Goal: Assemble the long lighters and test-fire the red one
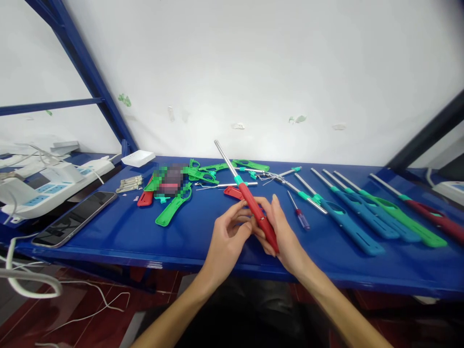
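Above the front of the blue table I hold a red long-necked lighter (258, 210), its metal tube tilted up and to the left. My right hand (281, 232) is closed round the red handle from the right. My left hand (232, 229) touches the handle's left side with bent fingers; part of its fingertips is hidden behind the lighter. Right of my hands lies a small screwdriver (301, 218) with a purple handle. Behind them is a red handle shell (234, 192), partly hidden. Loose metal tubes (304, 193) with teal collars and thin wires lie beyond.
Several blue lighters (351, 227), a green lighter (416, 224) and another red lighter (435, 212) lie at right. Green handle shells (174, 208) are scattered at left, near a blurred patch. A phone (76, 217) and a white power strip (61, 186) occupy the left end.
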The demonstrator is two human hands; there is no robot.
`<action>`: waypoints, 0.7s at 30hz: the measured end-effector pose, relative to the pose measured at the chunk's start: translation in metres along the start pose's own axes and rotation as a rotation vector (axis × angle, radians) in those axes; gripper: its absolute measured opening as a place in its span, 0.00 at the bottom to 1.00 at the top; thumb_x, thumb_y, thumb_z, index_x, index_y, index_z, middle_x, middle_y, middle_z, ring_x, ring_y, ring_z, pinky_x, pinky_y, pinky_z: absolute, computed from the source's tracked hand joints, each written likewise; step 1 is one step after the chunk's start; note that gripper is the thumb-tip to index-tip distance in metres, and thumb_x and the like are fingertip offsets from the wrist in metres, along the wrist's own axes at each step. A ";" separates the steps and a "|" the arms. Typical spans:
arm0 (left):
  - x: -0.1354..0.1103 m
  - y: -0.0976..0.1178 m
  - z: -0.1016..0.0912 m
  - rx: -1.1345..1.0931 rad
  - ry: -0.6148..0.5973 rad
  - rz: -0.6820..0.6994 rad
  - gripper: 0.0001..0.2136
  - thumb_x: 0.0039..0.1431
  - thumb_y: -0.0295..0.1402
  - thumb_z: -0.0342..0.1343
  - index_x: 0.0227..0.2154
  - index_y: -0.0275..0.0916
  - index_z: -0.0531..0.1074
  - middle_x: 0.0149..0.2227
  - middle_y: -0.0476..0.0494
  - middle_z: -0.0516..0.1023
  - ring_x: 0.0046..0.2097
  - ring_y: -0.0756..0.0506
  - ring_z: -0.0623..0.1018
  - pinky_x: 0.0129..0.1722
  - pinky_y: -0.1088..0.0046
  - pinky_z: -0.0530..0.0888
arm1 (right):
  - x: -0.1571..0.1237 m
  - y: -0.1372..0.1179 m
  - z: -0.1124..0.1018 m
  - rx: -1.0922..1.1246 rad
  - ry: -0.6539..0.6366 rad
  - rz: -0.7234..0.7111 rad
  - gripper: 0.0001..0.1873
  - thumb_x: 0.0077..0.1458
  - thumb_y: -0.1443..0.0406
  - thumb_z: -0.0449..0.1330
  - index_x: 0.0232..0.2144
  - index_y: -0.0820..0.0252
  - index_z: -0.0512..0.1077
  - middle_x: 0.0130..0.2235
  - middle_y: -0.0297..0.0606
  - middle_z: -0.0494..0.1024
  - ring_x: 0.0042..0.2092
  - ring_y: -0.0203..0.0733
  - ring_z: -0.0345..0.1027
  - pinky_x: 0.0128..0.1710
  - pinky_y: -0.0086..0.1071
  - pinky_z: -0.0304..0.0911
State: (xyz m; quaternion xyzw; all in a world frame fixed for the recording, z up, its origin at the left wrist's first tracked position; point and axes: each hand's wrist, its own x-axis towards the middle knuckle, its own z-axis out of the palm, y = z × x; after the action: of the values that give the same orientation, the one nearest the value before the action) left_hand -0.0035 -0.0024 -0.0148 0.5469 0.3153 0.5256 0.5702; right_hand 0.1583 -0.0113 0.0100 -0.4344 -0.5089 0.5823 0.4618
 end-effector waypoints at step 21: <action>-0.004 0.005 0.011 0.067 -0.043 -0.131 0.20 0.78 0.44 0.68 0.63 0.39 0.79 0.62 0.37 0.83 0.58 0.36 0.86 0.58 0.50 0.87 | -0.022 0.023 -0.035 0.110 -0.145 0.406 0.52 0.55 0.25 0.67 0.65 0.52 0.75 0.23 0.19 0.63 0.15 0.25 0.42 0.14 0.23 0.42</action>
State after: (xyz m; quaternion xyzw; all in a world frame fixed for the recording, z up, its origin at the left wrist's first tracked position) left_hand 0.0043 -0.0098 -0.0083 0.5548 0.3557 0.4645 0.5915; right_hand 0.1943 -0.0277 -0.0160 -0.4590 -0.4105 0.7199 0.3202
